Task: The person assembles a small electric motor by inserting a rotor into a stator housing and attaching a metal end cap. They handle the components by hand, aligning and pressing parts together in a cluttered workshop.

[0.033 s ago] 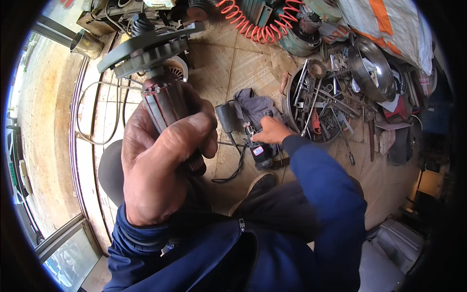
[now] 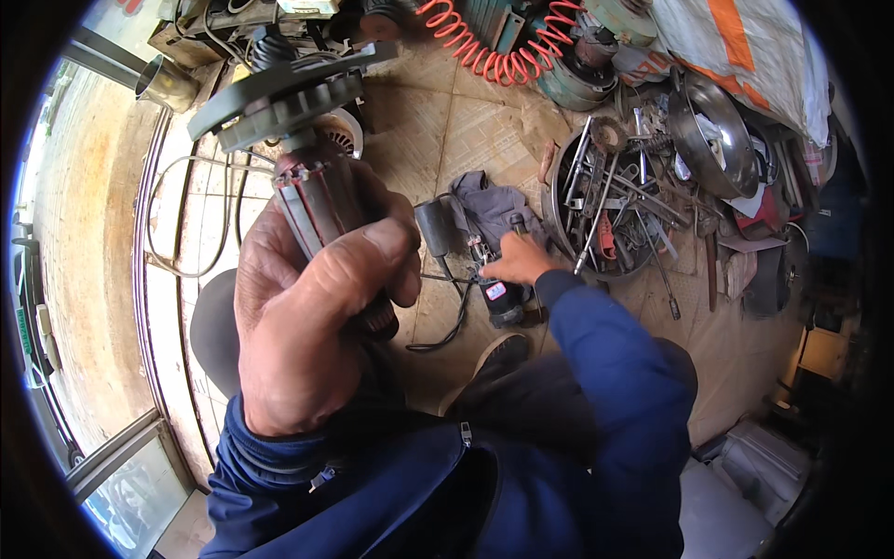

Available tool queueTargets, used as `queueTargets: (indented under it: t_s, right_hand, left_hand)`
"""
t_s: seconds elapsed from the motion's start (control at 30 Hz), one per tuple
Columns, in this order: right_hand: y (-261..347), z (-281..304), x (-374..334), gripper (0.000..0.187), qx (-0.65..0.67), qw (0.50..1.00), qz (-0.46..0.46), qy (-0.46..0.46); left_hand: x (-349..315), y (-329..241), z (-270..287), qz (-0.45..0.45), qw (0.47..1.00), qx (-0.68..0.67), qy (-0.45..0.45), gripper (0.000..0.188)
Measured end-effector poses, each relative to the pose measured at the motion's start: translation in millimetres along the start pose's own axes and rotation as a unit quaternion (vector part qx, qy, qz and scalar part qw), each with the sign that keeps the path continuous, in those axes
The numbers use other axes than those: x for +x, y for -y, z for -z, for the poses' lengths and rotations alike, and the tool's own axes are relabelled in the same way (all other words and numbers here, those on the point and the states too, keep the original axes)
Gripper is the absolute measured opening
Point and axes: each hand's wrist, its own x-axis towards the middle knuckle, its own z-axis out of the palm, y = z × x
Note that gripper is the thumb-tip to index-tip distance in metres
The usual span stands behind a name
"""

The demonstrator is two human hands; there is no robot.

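**Motor armature gripped at left of frame, tool body touched at centre**

A motor armature (image 2: 321, 210) is clasped in the left hand (image 2: 298, 326), left of centre in the frame; the fingers are wrapped fully around its reddish-brown wound core, with the thumb pressed across the front. The armature is held upright and slightly tilted, and a black fan disc (image 2: 284, 93) is seen at its upper end, toward the upper left. The lower end of the shaft is hidden by the palm.

Near the centre of the frame, the right hand (image 2: 519, 261) is laid on a dark power tool body (image 2: 503, 300) resting on the tiled floor (image 2: 447, 130); whether anything is pinched between its fingers cannot be told. A grey cloth (image 2: 489, 207) is spread just above that hand, and a black cable (image 2: 447, 326) is looped to its left.

To the right, a round tray (image 2: 559, 177) filled with wrenches and other hand tools is set on the floor. An orange coiled hose (image 2: 494, 56) is stretched along the top edge.
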Motion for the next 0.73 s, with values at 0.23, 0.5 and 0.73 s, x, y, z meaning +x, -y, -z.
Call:
queueTargets:
  t_s: [0.23,0.5,0.73]
  right_hand:
    - [-19.1,-69.8,-5.6,0.073,-0.017,0.996,-0.076,0.05]
    - [-5.4,-103.7,4.1,0.071,0.05,0.985,-0.143,-0.087]
    - [27.6,-29.0,38.0,0.064,0.242,0.968,0.041,-0.057]
  left_hand:
    - [-3.0,-8.5,4.1,-0.027,0.997,-0.049,-0.048,0.042]
    - [-10.0,-22.1,9.5,-0.007,0.989,-0.093,-0.11,0.046]
    - [-8.9,-34.2,35.8,0.087,0.987,-0.138,0.003,0.036]
